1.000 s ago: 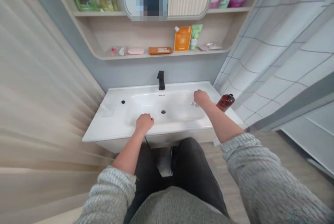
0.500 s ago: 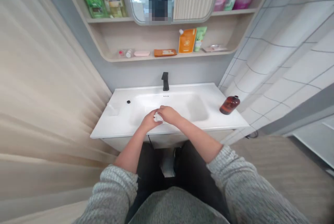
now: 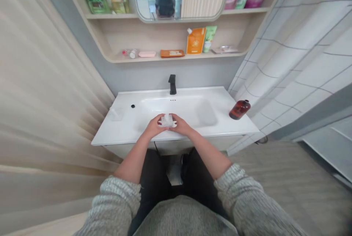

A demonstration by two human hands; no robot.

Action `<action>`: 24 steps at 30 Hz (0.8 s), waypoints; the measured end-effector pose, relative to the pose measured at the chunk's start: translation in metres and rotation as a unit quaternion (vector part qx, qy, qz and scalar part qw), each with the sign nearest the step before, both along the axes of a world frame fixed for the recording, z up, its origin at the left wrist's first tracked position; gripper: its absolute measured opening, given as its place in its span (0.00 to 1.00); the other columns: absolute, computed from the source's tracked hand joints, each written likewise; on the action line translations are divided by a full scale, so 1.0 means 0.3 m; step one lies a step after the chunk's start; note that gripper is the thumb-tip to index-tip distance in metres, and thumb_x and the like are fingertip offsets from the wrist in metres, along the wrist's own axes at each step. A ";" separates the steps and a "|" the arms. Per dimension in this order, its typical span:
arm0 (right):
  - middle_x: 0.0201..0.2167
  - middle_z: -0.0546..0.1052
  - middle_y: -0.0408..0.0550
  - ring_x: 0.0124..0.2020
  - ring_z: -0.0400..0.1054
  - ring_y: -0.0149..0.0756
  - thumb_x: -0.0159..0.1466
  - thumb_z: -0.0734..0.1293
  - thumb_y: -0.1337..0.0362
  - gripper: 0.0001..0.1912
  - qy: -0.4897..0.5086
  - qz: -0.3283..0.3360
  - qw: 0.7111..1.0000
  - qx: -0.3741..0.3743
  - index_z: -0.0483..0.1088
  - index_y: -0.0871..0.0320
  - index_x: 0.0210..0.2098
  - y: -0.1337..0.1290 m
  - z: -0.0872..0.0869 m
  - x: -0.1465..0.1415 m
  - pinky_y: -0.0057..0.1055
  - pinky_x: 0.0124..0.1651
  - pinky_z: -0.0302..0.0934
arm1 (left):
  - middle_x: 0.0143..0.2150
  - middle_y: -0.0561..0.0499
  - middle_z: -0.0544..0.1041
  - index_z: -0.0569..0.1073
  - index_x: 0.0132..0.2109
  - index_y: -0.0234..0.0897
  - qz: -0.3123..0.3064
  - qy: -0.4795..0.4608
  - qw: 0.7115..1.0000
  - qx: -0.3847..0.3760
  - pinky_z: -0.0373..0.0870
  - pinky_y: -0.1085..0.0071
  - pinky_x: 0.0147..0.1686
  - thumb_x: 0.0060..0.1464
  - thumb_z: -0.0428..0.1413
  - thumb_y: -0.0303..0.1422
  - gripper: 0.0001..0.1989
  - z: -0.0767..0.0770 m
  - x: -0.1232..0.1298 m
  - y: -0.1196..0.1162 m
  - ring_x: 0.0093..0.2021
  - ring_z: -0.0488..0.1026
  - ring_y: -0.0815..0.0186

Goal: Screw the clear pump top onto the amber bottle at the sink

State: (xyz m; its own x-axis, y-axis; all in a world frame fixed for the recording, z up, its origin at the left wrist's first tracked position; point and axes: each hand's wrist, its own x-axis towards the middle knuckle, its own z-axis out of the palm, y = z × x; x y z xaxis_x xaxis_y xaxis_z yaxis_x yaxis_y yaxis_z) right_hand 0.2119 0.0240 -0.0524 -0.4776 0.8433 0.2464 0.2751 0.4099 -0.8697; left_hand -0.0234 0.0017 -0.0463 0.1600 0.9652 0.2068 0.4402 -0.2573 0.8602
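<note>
Between both hands, over the front rim of the white sink basin (image 3: 189,113), is a small see-through box (image 3: 167,121) with something white in or on it. My left hand (image 3: 154,127) grips its left side, fingers curled round the edge. On the opposite side, my right hand (image 3: 180,125) grips it in the same way. What the white stuff is, I cannot make out. A clear, whitish piece (image 3: 117,114) lies on the counter at the left.
A black faucet (image 3: 172,84) stands behind the basin. At the right of the counter (image 3: 220,132) is a brown bottle (image 3: 239,109). A small black cap-like object (image 3: 133,106) lies at the left. Above, a shelf (image 3: 123,59) holds an orange pouch (image 3: 196,41) and several toiletries.
My right hand has moved from over the top of the small box to its right side. The box now shows more fully between both hands. The view has shifted slightly.
</note>
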 end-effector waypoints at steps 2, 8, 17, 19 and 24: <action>0.60 0.80 0.55 0.52 0.78 0.47 0.57 0.83 0.57 0.42 -0.007 -0.018 1.000 -0.007 0.67 0.52 0.67 -0.002 0.005 -0.025 0.45 0.58 0.73 | 0.68 0.39 0.79 0.72 0.71 0.39 -0.005 0.001 1.000 -0.001 0.80 0.55 0.60 0.51 0.73 0.35 0.41 0.003 -0.003 -0.004 0.63 0.79 0.51; 0.51 0.81 0.50 0.44 0.79 0.44 0.52 0.86 0.55 0.41 -0.027 -0.052 0.998 -0.025 0.67 0.52 0.59 -0.009 0.005 -0.030 0.40 0.51 0.74 | 0.72 0.40 0.74 0.72 0.73 0.42 -0.042 0.010 0.999 0.033 0.79 0.56 0.63 0.64 0.65 0.41 0.33 0.019 -0.020 -0.016 0.67 0.76 0.53; 0.50 0.79 0.48 0.45 0.78 0.42 0.56 0.83 0.56 0.38 -0.003 -0.017 1.000 -0.024 0.66 0.52 0.60 -0.002 -0.025 -0.026 0.42 0.52 0.75 | 0.66 0.39 0.79 0.82 0.59 0.39 -0.026 -0.017 0.997 0.067 0.67 0.53 0.74 0.73 0.55 0.46 0.21 0.029 0.018 0.007 0.69 0.74 0.54; 0.51 0.79 0.48 0.46 0.77 0.43 0.56 0.83 0.58 0.37 0.005 -0.011 1.000 -0.026 0.66 0.51 0.60 0.005 -0.032 -0.024 0.42 0.53 0.75 | 0.67 0.39 0.79 0.81 0.61 0.39 -0.039 -0.031 0.997 0.055 0.67 0.54 0.74 0.73 0.54 0.47 0.22 0.029 0.034 0.008 0.69 0.75 0.54; 0.53 0.79 0.51 0.47 0.77 0.43 0.57 0.83 0.59 0.38 0.009 -0.008 1.000 -0.017 0.66 0.53 0.62 0.016 -0.042 -0.022 0.43 0.53 0.75 | 0.66 0.40 0.80 0.80 0.62 0.38 -0.057 -0.050 0.996 0.038 0.68 0.55 0.73 0.72 0.54 0.47 0.22 0.034 0.052 0.008 0.68 0.76 0.53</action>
